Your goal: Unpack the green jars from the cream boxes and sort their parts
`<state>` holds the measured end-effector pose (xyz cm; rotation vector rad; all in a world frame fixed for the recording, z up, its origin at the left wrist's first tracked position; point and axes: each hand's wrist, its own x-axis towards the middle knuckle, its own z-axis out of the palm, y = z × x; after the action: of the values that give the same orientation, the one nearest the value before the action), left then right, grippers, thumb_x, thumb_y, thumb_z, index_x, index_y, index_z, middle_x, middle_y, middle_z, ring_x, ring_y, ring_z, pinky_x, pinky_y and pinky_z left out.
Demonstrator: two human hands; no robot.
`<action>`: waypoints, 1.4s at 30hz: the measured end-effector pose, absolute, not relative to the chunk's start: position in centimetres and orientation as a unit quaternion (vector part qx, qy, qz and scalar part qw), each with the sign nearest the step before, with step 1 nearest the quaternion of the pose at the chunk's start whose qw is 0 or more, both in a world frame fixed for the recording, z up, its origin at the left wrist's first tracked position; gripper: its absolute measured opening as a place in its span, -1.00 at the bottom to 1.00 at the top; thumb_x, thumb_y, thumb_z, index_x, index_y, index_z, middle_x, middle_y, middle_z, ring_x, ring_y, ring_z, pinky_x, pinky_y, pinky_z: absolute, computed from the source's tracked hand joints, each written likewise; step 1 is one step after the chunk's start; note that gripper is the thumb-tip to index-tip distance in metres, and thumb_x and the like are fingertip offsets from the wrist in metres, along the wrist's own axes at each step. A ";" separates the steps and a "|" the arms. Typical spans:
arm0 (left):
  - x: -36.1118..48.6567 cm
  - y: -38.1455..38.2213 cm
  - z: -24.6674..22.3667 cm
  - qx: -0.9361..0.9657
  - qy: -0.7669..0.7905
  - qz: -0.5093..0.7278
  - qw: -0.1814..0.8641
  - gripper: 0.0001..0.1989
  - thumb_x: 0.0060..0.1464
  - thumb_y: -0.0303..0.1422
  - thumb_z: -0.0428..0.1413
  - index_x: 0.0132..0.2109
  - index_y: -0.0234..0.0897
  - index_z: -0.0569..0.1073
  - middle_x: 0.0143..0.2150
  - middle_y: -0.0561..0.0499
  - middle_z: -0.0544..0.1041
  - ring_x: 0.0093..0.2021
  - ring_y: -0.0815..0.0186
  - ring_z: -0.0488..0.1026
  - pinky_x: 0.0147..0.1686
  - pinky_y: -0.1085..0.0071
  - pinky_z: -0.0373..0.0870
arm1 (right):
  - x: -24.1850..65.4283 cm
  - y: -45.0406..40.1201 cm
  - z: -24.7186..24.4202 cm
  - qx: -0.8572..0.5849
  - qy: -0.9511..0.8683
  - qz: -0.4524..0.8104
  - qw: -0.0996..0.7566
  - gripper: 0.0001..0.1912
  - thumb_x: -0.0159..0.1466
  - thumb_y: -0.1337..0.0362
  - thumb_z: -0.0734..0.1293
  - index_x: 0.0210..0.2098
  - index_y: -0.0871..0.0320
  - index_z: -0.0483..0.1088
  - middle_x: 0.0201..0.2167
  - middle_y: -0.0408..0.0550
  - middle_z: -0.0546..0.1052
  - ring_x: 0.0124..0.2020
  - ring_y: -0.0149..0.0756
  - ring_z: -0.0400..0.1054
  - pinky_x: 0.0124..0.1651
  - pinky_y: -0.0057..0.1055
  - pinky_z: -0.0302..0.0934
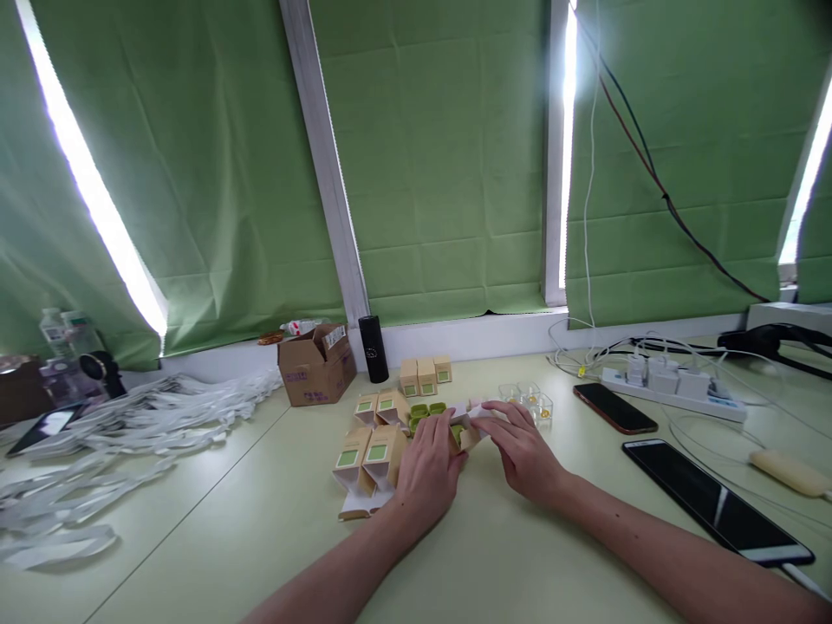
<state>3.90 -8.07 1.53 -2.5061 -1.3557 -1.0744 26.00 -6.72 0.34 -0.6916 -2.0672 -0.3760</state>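
Opened carton (472, 438) between both hands

Left hand (427, 468) grips its side; right hand (525, 451) pinches a white flap (479, 412). The flapped end seems to face away from the person; fingers hide the long axis. Tan boxes (385, 448) stand left of it.

Open Box in Our Grasp

We hold a small tan box (473, 438) at an angle, open, with white inner flaps raised at its far side. In its opening we see a green piece (457, 433), partly covered; how deep it sits we cannot tell, nor whether the box is lifted or resting. Just left of it we have green tubs (419, 411), squarish, round-cornered, set close together, some partly hidden.
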 end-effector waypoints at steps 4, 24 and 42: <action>3.9 -8.1 1.6 -0.820 -0.448 -0.355 0.030 -0.33 0.16 -0.47 0.16 0.37 -0.21 0.17 0.23 -0.20 0.42 0.27 -0.01 0.34 0.23 0.01 0.33 | 26.1 -6.9 0.6 -0.267 -0.825 -0.153 0.473 -0.49 0.33 0.53 0.22 0.22 0.07 0.32 -0.03 0.02 0.63 0.18 0.01 0.36 0.22 0.05 0.11; 4.1 -8.3 1.1 -0.832 -0.406 -0.378 0.013 -0.29 0.06 -0.55 0.16 0.33 -0.18 0.17 0.20 -0.20 0.38 0.25 -0.03 0.31 0.24 -0.10 0.33 | 25.0 -7.9 0.9 -0.329 -0.814 -0.183 0.442 -0.80 0.37 0.45 0.26 -0.10 0.13 0.46 -0.28 0.02 0.63 -0.12 -0.05 0.40 -0.02 -0.13 0.13; 5.5 -9.4 1.5 -0.866 -0.402 -0.272 0.123 -0.35 0.19 -0.47 0.16 0.35 -0.21 0.13 0.03 -0.17 0.42 0.05 -0.01 0.41 -0.14 0.14 0.51 | 23.8 -7.6 0.2 -0.411 -0.783 -0.015 0.467 -0.86 0.26 0.46 0.30 -0.34 0.09 0.42 -0.30 -0.04 0.52 -0.28 -0.16 0.43 -0.16 -0.19 0.31</action>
<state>5.46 -9.37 1.49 -2.5249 -1.1710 -0.7928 23.81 -7.62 0.18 -1.0094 -1.9207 -0.0357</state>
